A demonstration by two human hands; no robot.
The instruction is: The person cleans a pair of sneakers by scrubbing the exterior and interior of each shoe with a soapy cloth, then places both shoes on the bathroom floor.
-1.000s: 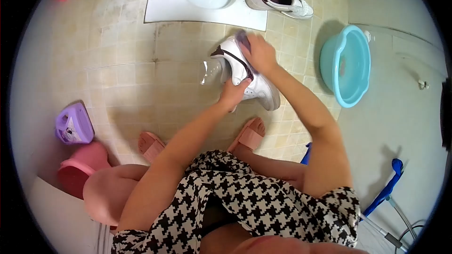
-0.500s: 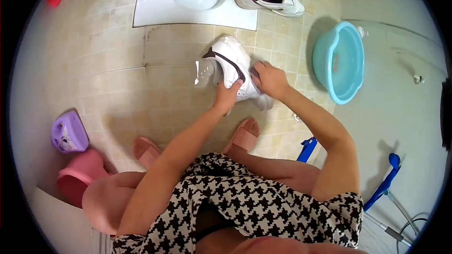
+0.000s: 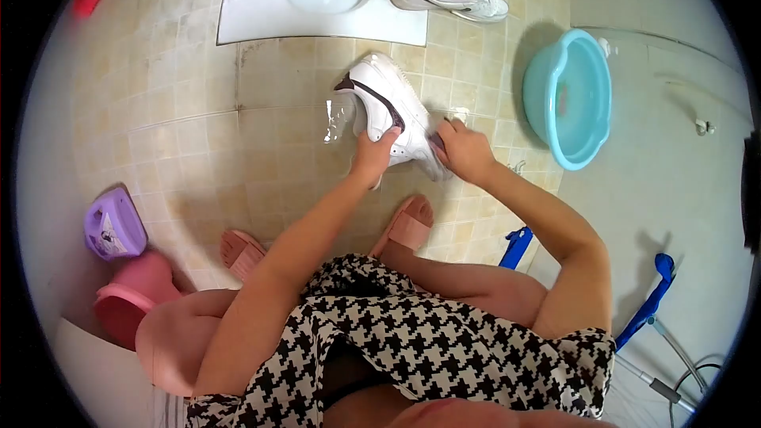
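Your right hand has travelled along the sole side over the last second, from the upper-left end of the white shoe with a dark brown stripe down to its lower-right end; your left hand has kept its hold.

That shoe is in front of you, above the beige tiled floor, its long axis slanting from upper left to lower right, its sole side turned toward the upper right. Whether it rests on the tiles, you cannot tell from here. Your right hand is nearer the lower-right end and sits just beside it; your left grips the middle from the near side.

Your left thumb presses on the shoe's side by the stripe, the remaining fingers hidden behind the upper. Your right fingers are curled in around a small dark purplish object, mostly covered, that meets the shoe. Your right forearm comes in from the right, elbow bent outward; your left reaches straighter.

Farther right stands a light blue plastic basin; beyond lies a second white shoe.
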